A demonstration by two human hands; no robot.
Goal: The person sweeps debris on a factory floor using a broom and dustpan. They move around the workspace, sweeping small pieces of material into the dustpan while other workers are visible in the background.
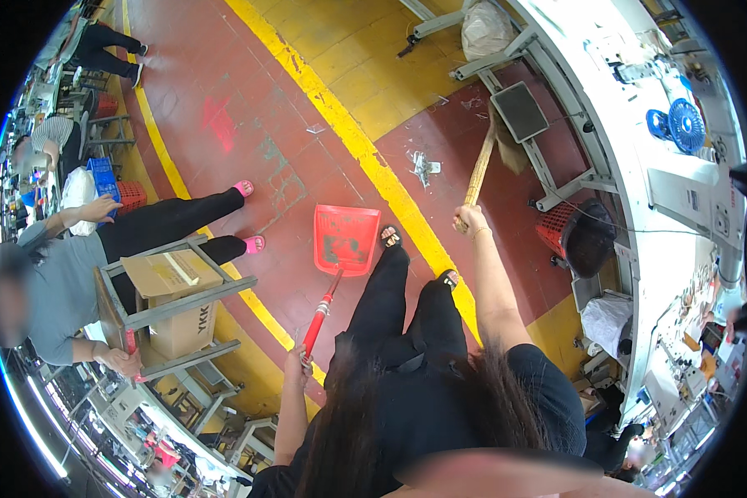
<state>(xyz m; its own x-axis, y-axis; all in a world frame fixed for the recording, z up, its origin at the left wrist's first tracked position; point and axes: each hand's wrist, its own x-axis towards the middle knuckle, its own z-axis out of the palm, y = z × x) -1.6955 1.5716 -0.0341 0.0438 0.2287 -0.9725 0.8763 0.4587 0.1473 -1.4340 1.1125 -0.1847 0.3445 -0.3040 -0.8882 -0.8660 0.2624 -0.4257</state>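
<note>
My left hand is closed around the red handle of a long-handled dustpan. Its red pan lies on the floor just left of my feet, with dark smudges inside. In my right hand I grip the yellowish handle of a broom. The broom's bristles, blurred and partly hidden, reach under the sewing table beside a grey foot pedal. Crumpled clear plastic scraps lie on the red floor to the left of the broom. A few smaller bits lie near the table legs.
On the right stands a long white worktable with a blue fan. A red basket and a black stool seat are below it. At left, a co-worker stands by a stool frame holding a cardboard box. Yellow lines cross the floor.
</note>
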